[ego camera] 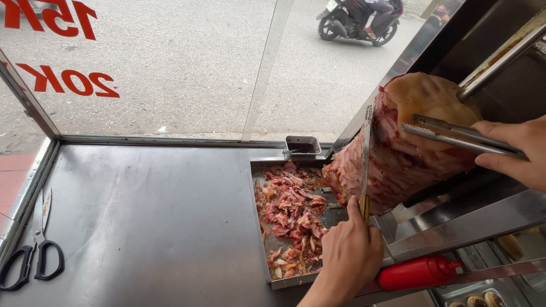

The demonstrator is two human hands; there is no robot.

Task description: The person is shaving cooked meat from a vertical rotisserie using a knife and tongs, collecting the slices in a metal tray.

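Observation:
A large cone of stacked meat point(398, 148) leans on a metal spit point(500, 54) at the right. My left hand point(350, 256) grips the wooden handle of a long knife point(365, 153), whose blade stands upright against the meat's cut face. My right hand point(515, 150) holds metal tongs point(455, 135) pressed flat against the upper part of the meat. Below the meat, a steel tray point(257, 216) holds a heap of reddish meat shavings point(290, 213).
Black-handled scissors point(37, 250) lie at the steel counter's left edge. A small dark dish point(302, 145) stands behind the tray. A red squeeze bottle point(418, 272) lies at the lower right. Glass panes enclose the counter; a motorbike point(358, 20) passes on the street outside.

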